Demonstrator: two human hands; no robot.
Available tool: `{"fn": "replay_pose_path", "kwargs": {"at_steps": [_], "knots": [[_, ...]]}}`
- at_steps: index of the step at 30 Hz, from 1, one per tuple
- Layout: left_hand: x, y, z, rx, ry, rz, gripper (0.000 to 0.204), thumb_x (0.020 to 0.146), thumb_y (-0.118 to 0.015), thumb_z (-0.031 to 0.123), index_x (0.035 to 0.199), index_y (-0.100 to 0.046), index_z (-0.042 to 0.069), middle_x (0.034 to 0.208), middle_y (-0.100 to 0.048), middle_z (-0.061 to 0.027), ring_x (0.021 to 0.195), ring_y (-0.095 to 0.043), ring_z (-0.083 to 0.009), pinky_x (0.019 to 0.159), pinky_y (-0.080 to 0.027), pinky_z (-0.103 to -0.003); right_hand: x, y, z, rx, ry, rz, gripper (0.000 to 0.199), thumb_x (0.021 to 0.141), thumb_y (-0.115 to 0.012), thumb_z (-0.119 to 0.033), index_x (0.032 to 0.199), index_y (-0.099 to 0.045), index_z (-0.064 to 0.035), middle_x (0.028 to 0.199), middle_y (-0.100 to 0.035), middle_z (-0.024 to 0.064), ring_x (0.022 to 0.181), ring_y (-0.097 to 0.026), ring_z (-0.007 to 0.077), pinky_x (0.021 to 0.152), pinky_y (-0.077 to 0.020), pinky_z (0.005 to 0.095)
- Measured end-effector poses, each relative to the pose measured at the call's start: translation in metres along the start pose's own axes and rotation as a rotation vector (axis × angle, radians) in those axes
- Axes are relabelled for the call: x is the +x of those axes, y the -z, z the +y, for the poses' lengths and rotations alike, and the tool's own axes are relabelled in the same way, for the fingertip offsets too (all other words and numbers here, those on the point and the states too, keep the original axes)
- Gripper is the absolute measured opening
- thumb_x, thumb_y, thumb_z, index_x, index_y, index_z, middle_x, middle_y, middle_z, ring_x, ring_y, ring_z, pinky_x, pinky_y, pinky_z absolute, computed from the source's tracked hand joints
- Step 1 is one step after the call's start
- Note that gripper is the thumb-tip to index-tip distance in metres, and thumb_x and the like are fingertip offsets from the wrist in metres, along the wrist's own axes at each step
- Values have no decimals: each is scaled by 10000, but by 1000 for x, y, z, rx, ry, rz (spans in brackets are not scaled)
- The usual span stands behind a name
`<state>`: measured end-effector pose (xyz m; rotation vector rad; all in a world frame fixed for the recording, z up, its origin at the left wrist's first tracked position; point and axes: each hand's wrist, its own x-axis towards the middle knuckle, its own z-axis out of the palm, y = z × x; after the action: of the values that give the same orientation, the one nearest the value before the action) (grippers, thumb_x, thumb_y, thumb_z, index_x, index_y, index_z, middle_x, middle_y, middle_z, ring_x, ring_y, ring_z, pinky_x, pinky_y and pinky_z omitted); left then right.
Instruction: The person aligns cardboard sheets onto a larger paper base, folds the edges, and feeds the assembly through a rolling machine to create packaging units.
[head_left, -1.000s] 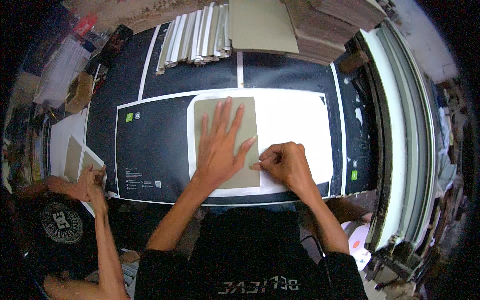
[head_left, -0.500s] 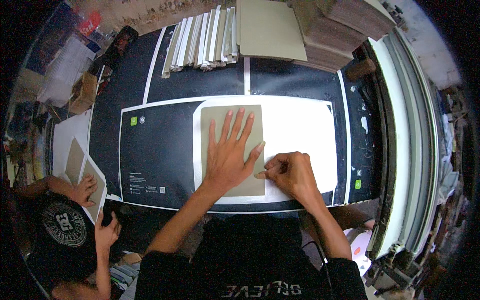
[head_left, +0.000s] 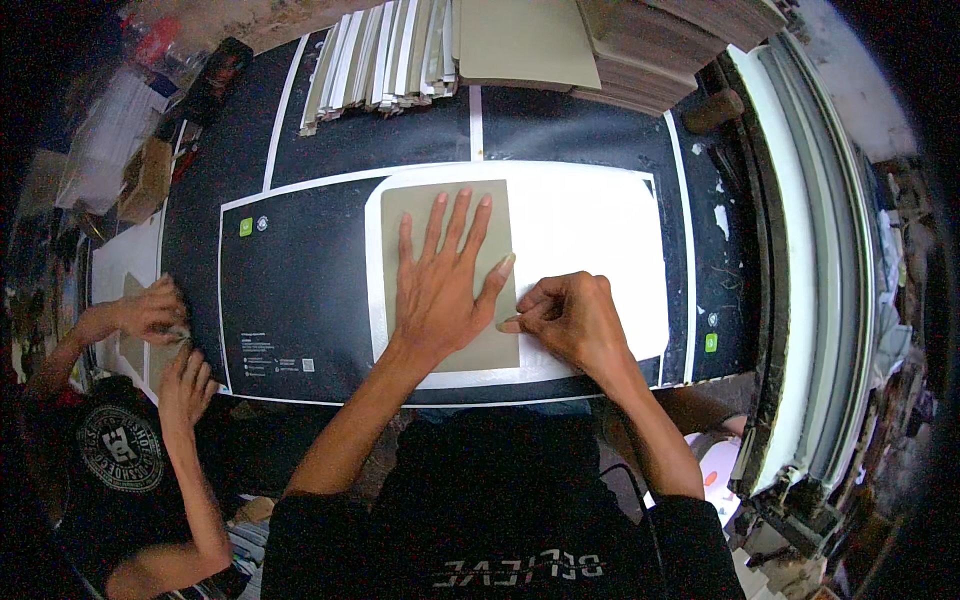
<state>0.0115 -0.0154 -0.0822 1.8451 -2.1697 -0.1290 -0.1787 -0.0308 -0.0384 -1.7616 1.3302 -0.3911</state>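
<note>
A grey-brown rectangular board (head_left: 485,352) lies on a white sheet (head_left: 590,220) with trimmed corners. My left hand (head_left: 438,300) presses flat on the board, its fingers spread and its thumb near the right edge. Along that same edge, lower down, my right hand (head_left: 578,318) is closed in a pinch, knuckles over the white sheet. Whatever its fingers may hold is too small or hidden to make out. Under and beside the white sheet lies a black printed sheet (head_left: 300,290) with a white border.
At the back stand a row of thin boards and strips (head_left: 385,60) and stacked grey boards (head_left: 530,45). Long rollers (head_left: 800,260) edge the table on the right. At the left, a co-worker's hands (head_left: 165,330) work over another board (head_left: 132,340).
The whole view has shifted, so the table sits slightly higher and further left. My hands keep nearly the same places on the board. The co-worker's hands have come together over their piece.
</note>
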Motion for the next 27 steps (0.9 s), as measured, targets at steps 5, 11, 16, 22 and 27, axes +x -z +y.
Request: {"fn": "replay_pose_path", "kwargs": {"at_steps": [5,11,16,22,27], "knots": [[-1,-1,0,-12,-4,8,692,1035,-445,490,1609,-267,148,1668,-239,-134,1546,-189,-351,1228,-64,-605,0,5,-10,-47,-67,-56,168,741,-879,-71,836,-774,19,727,-745,117,610,-685,146,572,-566,286],[1,-2,0,-18,6,-16,693,1040,-426,498,1614,-253,150,1677,-207,-140,1552,-163,-355,1224,-57,-618,0,5,-9,-58,-60,-27,185,755,-857,-113,815,-755,29,752,-726,214,668,-741,299,642,-576,382],[-1,-2,0,7,25,23,678,1046,-391,521,1619,-257,184,1657,-93,-296,1525,-49,-517,1166,-18,-718,-1,6,-13,-52,-71,-26,172,769,-843,-125,817,-762,19,764,-730,212,667,-739,296,664,-578,387],[-2,-1,0,14,37,1,685,1044,-386,528,1623,-242,192,1631,-100,-350,1517,-64,-535,1162,-29,-721,1,4,-18,-101,-87,-39,171,728,-886,-83,824,-774,5,733,-745,109,623,-682,146,592,-567,298],[-1,1,2,17,27,-1,699,1042,-382,533,1624,-236,174,1624,-105,-360,1509,-82,-547,1157,-37,-727,1,6,-14,-59,-88,-57,193,730,-888,-110,815,-769,15,726,-735,138,620,-691,184,602,-563,326]]}}
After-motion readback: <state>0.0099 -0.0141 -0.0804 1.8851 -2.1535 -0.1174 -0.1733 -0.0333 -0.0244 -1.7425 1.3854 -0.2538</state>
